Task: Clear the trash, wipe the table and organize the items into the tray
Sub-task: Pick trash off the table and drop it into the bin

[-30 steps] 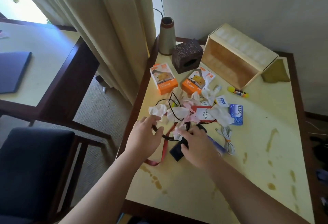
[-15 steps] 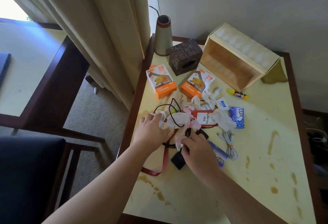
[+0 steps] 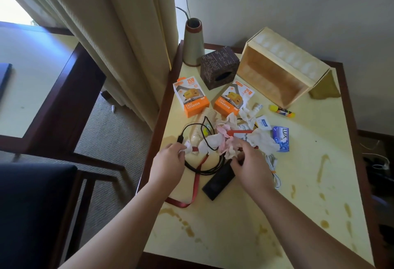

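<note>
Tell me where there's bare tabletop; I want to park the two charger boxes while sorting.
Bare, though stained: right of the blue soap packet, toward the table's dark wooden rim. Also the near strip below the black flat device. Crowded: the crumpled tissues and cables mid-table.

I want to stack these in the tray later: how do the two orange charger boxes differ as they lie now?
The left charger box lies apart from the clutter, its whole front showing; the right charger box has crumpled tissue against its lower right corner. The left one sits beside the table's left edge, the right one nearer the brown tissue box. The two are turned at different angles. Both are orange and white, printed "Fast Charger" and "25W".
</note>
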Available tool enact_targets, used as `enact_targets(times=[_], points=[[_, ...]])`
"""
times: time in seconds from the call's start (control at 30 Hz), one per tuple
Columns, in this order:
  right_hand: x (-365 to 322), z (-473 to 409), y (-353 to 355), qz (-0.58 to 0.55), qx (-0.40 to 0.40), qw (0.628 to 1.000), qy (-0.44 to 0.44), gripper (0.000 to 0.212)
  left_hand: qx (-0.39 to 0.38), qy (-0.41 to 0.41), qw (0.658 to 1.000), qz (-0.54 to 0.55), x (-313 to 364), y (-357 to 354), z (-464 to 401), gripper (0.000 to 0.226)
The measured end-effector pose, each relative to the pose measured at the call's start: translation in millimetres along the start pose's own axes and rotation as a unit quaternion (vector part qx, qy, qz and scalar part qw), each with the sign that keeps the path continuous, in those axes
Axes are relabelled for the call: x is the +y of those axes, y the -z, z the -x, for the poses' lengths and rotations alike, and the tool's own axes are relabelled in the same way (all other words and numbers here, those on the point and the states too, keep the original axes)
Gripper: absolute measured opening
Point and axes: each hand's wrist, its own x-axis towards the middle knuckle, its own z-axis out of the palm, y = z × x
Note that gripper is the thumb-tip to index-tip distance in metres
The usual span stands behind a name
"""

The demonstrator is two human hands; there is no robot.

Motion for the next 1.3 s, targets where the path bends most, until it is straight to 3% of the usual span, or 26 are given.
enact_targets(times=[0.17, 0.27, 0.37, 0.47, 0.57, 0.77, 0.97, 1.07, 1.3], points=[[-2.5, -19.1, -9.7, 0.018, -0.009, 1.0, 0.003, 0.039, 0.019, -0.025, 0.999, -0.006, 4.9, 2.4, 21.6, 0.027], [-0.2, -22.1, -17.7, 0.047, -0.018, 0.999, 0.01, 0.006, 0.013, -0.04, 0.999, 0.005, 11.5, -1.7, 31.2, 0.025], [4.2, -21.0, -23.6, 0.051, -0.004, 0.998, 0.021, 0.016, -0.002, -0.042, 0.999, 0.007, 20.0, -7.3, 31.5, 0.029], [6.5, -16.0, -23.0, 0.04, 0.015, 0.999, 0.027, 0.007, -0.019, -0.04, 0.999, -0.002, 27.6, -10.0, 24.1, 0.04], [9.3, -6.8, -19.4, 0.036, 0.053, 0.998, 0.004, 0.014, -0.03, -0.044, 0.999, -0.006, 34.7, -11.9, 13.8, 0.05], [9.5, 29.8, -7.5, -0.035, 0.113, 0.993, -0.014, 0.015, -0.065, -0.058, 0.994, -0.06, 40.2, -28.8, -6.1, 0.026], [17.5, 63.0, -0.7, -0.05, 0.131, 0.99, -0.017, 0.014, -0.104, -0.049, 0.987, -0.11, 39.3, -45.6, -6.8, 0.028], [20.8, 74.8, 2.2, -0.041, 0.158, 0.986, 0.022, 0.018, -0.115, -0.036, 0.98, -0.155, 36.7, -49.2, 1.0, 0.021], [19.4, 89.5, 9.9, -0.053, 0.164, 0.983, 0.059, 0.017, -0.061, -0.019, 0.997, -0.041, 26.2, -36.5, 45.7, 0.02]])
